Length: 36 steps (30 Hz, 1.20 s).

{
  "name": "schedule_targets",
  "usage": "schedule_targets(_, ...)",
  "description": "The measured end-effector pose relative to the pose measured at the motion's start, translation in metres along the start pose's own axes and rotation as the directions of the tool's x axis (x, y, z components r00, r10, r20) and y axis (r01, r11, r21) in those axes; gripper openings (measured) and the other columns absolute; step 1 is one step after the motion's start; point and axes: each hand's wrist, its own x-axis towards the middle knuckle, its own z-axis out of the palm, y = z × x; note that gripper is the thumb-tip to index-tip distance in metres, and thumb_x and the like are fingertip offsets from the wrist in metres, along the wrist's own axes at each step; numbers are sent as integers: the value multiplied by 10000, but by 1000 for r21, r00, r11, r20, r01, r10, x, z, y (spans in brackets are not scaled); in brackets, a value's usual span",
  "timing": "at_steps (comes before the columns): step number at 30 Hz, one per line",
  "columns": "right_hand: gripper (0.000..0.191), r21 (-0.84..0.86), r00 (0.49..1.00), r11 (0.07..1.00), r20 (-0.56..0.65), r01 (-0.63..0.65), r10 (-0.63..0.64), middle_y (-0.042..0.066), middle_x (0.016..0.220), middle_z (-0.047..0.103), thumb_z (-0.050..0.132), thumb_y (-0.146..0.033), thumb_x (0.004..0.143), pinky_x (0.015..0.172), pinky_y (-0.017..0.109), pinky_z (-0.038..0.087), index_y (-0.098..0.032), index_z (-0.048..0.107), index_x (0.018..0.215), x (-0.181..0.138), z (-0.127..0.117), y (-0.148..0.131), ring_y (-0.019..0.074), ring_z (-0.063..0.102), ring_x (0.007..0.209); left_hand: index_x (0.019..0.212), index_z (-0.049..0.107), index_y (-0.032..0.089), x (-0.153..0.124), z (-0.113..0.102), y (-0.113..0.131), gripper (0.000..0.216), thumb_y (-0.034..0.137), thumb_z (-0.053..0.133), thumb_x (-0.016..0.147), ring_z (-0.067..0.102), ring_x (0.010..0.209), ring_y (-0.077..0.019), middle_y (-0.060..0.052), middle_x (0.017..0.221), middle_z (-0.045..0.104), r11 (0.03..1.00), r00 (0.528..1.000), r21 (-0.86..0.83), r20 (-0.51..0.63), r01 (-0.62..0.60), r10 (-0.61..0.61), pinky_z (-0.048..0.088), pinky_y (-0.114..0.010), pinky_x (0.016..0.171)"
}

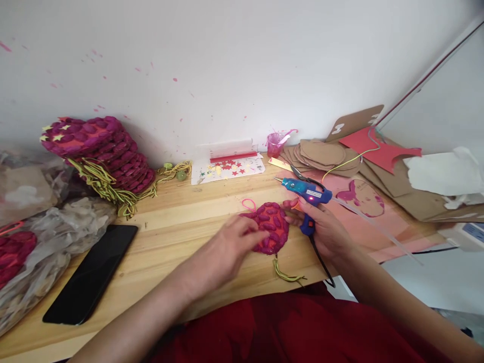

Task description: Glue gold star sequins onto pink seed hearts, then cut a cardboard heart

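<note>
At the near middle of the table (pixel 170 237), a round disc (pixel 273 222) lies flat between the two hands. The left hand (pixel 227 247) rests open on it, fingers spread over its left edge; motion blur hides whether they press or only touch. The right hand (pixel 325 227) is clenched round the grip of a blue glue gun (pixel 308 194), fingertips just touching the disc's right edge.

Likely hazards:
- The gun's red lamp is lit, so the nozzle, which points far-left above the disc, is probably hot. Fingers on both sides of the disc sit near it and could be burnt.
- Glue may drip onto the bare wood or string across the disc.
- The cord (pixel 321 262) drops over the near edge and could snag and jerk the gun.
- Pieces on soft glue may slide under the left fingers.

The disc:
- Its face is red, closely covered with oval magenta pieces in rows.
- A pink loop (pixel 248 204) sits at its far-left edge.
- A yellow-green tassel (pixel 287 275) trails toward the near edge.

A stack (pixel 102 151) of similar discs stands far left. A phone (pixel 93 272) lies near left, well apart.
</note>
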Motion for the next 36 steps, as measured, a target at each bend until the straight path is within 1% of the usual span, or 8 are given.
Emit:
schedule_targets(3, 293, -9, 999, 1000, 27, 29, -28, 7, 854, 758, 873, -389, 668, 692, 235, 614, -229, 757, 884, 0, -1, 2, 164, 708, 810, 1369, 537, 348, -3, 17, 25, 461, 131, 481, 966, 527, 1070, -220, -72, 1170, 587, 994, 981, 69, 182, -87, 73, 475, -359, 930)
schedule_targets(6, 259, -12, 997, 998, 48, 59, -59, 6, 848, 760, 868, -388, 679, 717, 228, 611, -224, 759, 848, 0, -2, 6, 160, 710, 820, 1264, 622, 349, -7, 23, 34, 341, 206, 505, 977, 508, 1051, -217, -64, 1161, 581, 985, 967, 108, 232, -135, 107, 457, -351, 911)
schedule_targets(10, 226, 0, 995, 997, 56, 83, -83, 6, 854, 765, 853, -375, 704, 749, 221, 604, -217, 759, 836, 1, -5, 10, 146, 707, 815, 1001, 689, 269, -19, 9, 29, 166, 195, 548, 955, 496, 1095, -214, -46, 1184, 574, 993, 976, 110, 214, -52, 27, 437, -351, 933)
schedule_targets(14, 231, 13, 993, 995, 57, 100, -101, 1, 847, 762, 851, -366, 703, 752, 220, 601, -217, 756, 851, 1, -5, 12, 146, 708, 817, 869, 632, 189, -31, -3, 24, 161, 95, 519, 934, 501, 1068, -245, -78, 1108, 587, 951, 987, 301, 116, 73, -112, 424, -416, 924)
schedule_targets(17, 243, 18, 993, 994, 58, 106, -107, 3, 841, 761, 855, -364, 693, 749, 228, 604, -213, 754, 855, 1, -5, 12, 152, 711, 813, 989, 647, 213, -34, 3, 28, 209, 68, 509, 926, 502, 1046, -227, -72, 1112, 570, 965, 992, 256, 93, 59, -86, 431, -390, 907)
schedule_targets(21, 254, 20, 992, 994, 57, 110, -111, -3, 821, 758, 859, -366, 688, 748, 229, 607, -214, 751, 861, 1, -6, 12, 146, 713, 789, 1211, 623, 361, -34, 16, 35, 377, 114, 533, 941, 498, 1043, -201, -37, 1103, 555, 990, 984, 136, 175, -38, 14, 434, -344, 885)
schedule_targets(29, 237, 29, 995, 996, 52, 88, -89, -26, 791, 740, 860, -378, 692, 696, 197, 602, -216, 742, 818, 0, -7, 10, 129, 717, 746, 1095, 667, 223, -51, -13, 12, 336, 15, 513, 879, 488, 1064, -255, -78, 1132, 574, 915, 990, 392, 56, 98, -130, 417, -442, 916)
schedule_targets(36, 251, 23, 995, 996, 52, 83, -84, 1, 805, 750, 843, -383, 720, 717, 236, 615, -210, 738, 869, 2, -8, 10, 159, 724, 778, 1084, 667, 245, -51, -13, 12, 368, 14, 445, 904, 500, 1044, -244, -79, 1119, 577, 947, 993, 306, 37, 97, -114, 437, -432, 905)
